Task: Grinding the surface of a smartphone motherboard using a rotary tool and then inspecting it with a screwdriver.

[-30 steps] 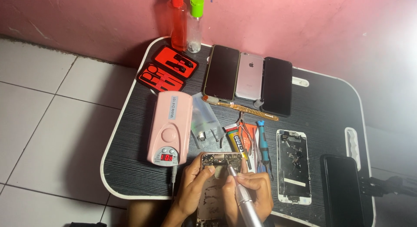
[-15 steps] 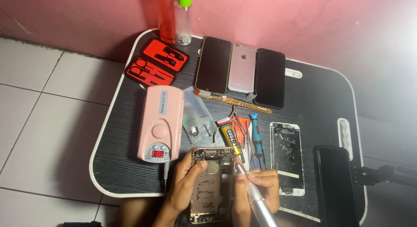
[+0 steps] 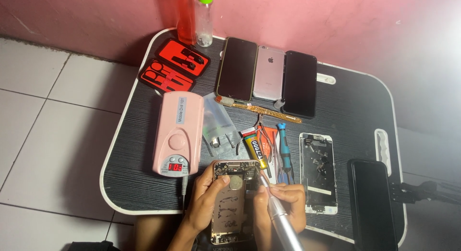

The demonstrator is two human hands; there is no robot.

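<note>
- Left hand [image 3: 207, 199]: raised from the lower edge of the view, forearm angled up and to the right, wrist nearly straight; palm turned inward, thumb laid across toward the right, fingers curled along the left side in a firm sideways grip.
- Right hand [image 3: 283, 205]: set just beside the left, knuckles facing up, fingers bunched tightly in a pen-style pinch, fingertips [image 3: 263, 193] directed up and to the left.
- Both hands: low in the middle of the view, close together, wrists partly cut off by the bottom edge.
</note>
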